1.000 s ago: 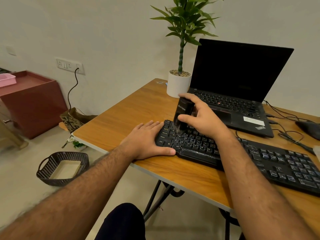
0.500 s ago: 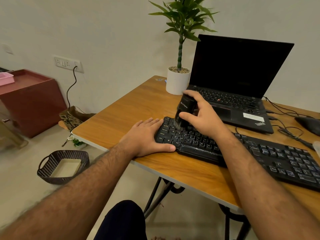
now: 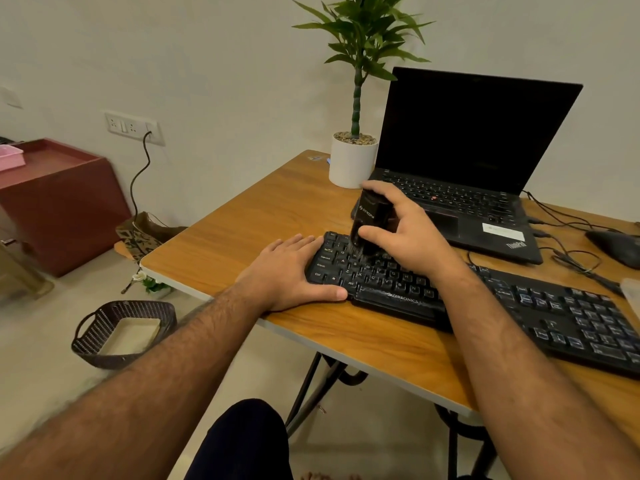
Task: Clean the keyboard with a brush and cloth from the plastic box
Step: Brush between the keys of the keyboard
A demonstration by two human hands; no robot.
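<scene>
I see a wooden table (image 3: 242, 230) against a pale wall, with a potted plant (image 3: 353, 161) and an open laptop (image 3: 460, 174) (screen dark) at the back. The keyboard (image 3: 519, 306) lies along the front edge; my left hand (image 3: 287, 271) lies flat, fingers straight, on its left end. My right hand (image 3: 405, 233) grips the black brush (image 3: 372, 220), bristles on the keys.

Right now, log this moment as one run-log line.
step: brushing keys | right hand: grips brush, bristles on keyboard left end | left hand: flat, steadies keyboard's left edge | cloth: not seen
</scene>
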